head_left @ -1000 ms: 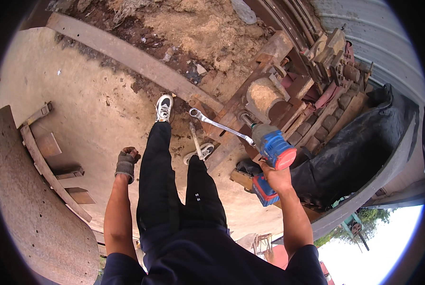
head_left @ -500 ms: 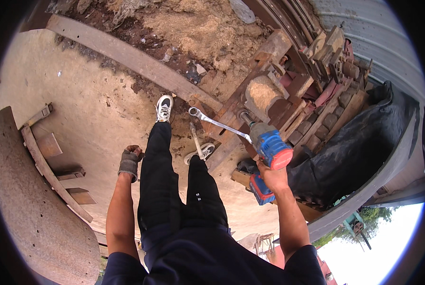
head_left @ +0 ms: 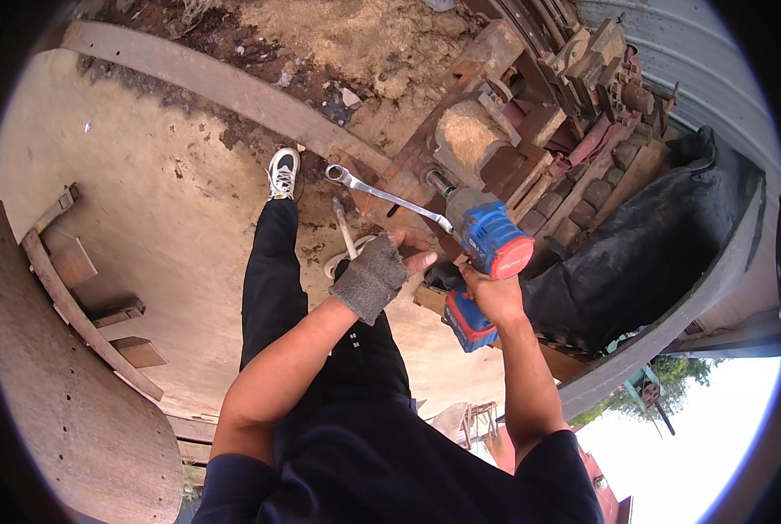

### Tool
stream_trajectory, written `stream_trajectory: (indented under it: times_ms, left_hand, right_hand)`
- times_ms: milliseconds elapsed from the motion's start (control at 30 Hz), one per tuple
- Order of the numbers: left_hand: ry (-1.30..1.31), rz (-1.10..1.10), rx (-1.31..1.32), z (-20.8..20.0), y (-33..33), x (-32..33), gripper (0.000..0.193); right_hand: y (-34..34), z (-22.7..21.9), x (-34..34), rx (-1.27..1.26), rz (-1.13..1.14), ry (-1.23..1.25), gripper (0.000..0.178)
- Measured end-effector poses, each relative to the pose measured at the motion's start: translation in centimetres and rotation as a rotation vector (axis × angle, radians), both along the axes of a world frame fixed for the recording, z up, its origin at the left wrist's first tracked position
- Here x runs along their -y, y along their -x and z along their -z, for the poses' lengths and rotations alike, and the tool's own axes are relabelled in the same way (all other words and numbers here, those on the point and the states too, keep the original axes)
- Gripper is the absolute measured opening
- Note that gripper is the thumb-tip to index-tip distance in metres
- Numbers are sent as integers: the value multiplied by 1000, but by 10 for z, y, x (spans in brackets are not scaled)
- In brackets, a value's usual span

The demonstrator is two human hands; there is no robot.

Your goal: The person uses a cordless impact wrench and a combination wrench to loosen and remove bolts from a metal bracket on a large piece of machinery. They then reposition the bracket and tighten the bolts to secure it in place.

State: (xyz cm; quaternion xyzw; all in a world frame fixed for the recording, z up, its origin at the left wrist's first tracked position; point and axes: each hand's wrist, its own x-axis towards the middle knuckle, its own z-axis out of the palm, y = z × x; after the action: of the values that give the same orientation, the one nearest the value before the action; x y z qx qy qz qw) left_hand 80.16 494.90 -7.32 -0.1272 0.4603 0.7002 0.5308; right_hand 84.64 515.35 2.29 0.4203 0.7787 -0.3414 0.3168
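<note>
My right hand (head_left: 495,299) is wrapped round the grip of a blue and red cordless impact wrench (head_left: 494,234). Its socket points at a round fitting on the rusty steel frame (head_left: 412,179). A silver double-ended ring spanner (head_left: 392,202) lies slantwise beside it, its far ring end free and its near end by the tool's body. Reaching across my legs, my left hand (head_left: 378,274), in a grey fingerless knit glove, has thumb and fingers apart with nothing in them. It is just left of the tool, below the spanner. Behind it a wooden handle (head_left: 344,229) stands slanted near my shoe.
Wooden blocks and bars (head_left: 574,201) are stacked at the right, next to a black sheet (head_left: 635,249). A long steel beam (head_left: 224,92) crosses the floor ahead, with sawdust and debris (head_left: 338,48) beyond. Curved, ribbed formwork (head_left: 67,375) stands at the left.
My left hand has swung from beside my left leg rightward, to near the impact wrench, and its fingers have spread. My right hand keeps its grip; the whole view has shifted slightly.
</note>
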Motion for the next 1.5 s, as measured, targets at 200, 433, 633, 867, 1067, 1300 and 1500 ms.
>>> stream_trajectory:
  times_ms: [200, 433, 633, 867, 1067, 1300, 1500]
  left_hand:
    - [-79, 62, -79, -18, -8, -40, 42]
    - [-179, 42, 190, -4, -15, -57, 32]
    - [-505, -191, 459, 21, -32, -71, 44]
    - [-763, -290, 453, 22, -42, -73, 57]
    - [-788, -305, 528, 14, -37, -57, 60]
    - [-804, -265, 460, 15, -35, -56, 61]
    - [-518, -234, 412, 38, -54, -31, 54]
  right_hand:
    - [4, -3, 7, -32, 46, 19, 4]
    - [13, -11, 12, 19, 168, 74, 13]
    - [12, -14, 19, -147, 165, 116, 15]
    - [-8, -15, 36, -453, 274, 82, 42]
    - [-15, -10, 38, -482, 339, 64, 38]
    - [-3, -13, 42, -459, 301, 51, 31]
    - [-5, 1, 28, -227, 374, 163, 22]
